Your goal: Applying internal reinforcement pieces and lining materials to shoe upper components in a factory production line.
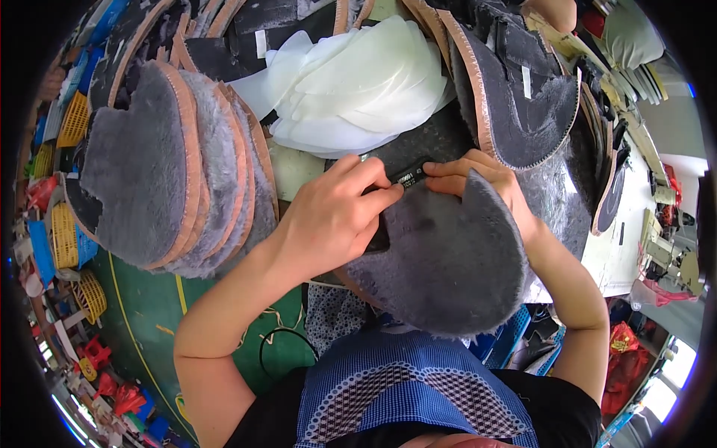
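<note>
A grey plush upper piece (pixel 467 257) with a rounded lower edge lies in front of me, over the table's near edge. Across its top runs a short black label (pixel 409 178) with pale printing. My left hand (pixel 340 213) is closed, thumb and forefinger pinching the label's left end. My right hand (pixel 485 183) is closed over the upper right of the plush piece, its fingertips at the label's other end. The underside of the piece is hidden, and so is part of the right thumb.
A stack of grey plush pieces with tan edging (pixel 138 172) stands at left. Thin translucent white sheets (pixel 358 82) are heaped behind my hands. More dark, stitched-edge pieces (pixel 523 112) lie at the back right. Yellow baskets (pixel 75 119) stand by the green floor (pixel 142 313) at far left.
</note>
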Demonstrator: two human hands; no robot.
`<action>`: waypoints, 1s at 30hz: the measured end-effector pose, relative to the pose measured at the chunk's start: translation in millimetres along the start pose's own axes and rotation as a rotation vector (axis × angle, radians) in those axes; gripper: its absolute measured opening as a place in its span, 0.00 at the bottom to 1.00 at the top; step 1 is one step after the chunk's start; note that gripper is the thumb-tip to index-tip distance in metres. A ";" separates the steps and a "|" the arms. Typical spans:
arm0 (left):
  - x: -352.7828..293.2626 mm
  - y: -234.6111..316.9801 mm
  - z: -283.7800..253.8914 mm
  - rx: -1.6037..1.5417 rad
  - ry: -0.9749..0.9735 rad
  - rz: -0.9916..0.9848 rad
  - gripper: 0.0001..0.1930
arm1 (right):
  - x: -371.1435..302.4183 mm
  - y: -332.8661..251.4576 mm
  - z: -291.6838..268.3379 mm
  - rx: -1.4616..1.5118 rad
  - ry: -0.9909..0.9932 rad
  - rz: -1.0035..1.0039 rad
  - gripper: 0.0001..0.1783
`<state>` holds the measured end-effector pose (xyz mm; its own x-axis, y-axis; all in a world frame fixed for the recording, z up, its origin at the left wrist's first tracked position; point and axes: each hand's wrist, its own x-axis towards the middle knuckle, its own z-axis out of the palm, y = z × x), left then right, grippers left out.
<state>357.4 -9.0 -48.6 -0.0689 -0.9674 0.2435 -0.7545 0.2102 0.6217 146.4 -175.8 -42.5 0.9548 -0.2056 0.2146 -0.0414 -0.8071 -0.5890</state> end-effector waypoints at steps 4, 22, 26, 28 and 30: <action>16.0 -7.7 -9.2 0.017 -0.099 0.100 0.19 | 6.3 -3.1 -16.6 -0.152 -0.092 -0.050 0.21; 21.3 -26.9 -20.1 -0.008 -0.267 0.230 0.15 | -93.9 -61.8 -3.4 1.231 0.206 1.250 0.20; 0.3 -29.2 -5.4 0.160 -0.022 0.434 0.09 | -88.1 -67.0 -3.6 1.173 0.204 1.265 0.20; -6.3 -25.6 -0.4 0.249 0.073 0.489 0.09 | -85.0 -67.4 -3.8 1.111 0.213 1.312 0.21; -8.6 -23.8 2.5 0.369 0.153 0.547 0.09 | -87.5 -59.4 -4.8 1.099 0.171 1.286 0.21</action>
<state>374.3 -6.0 -67.4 -0.4314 -0.6993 0.5700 -0.8127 0.5755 0.0909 64.0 -112.5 -22.6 0.4259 -0.4846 -0.7641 -0.4269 0.6369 -0.6419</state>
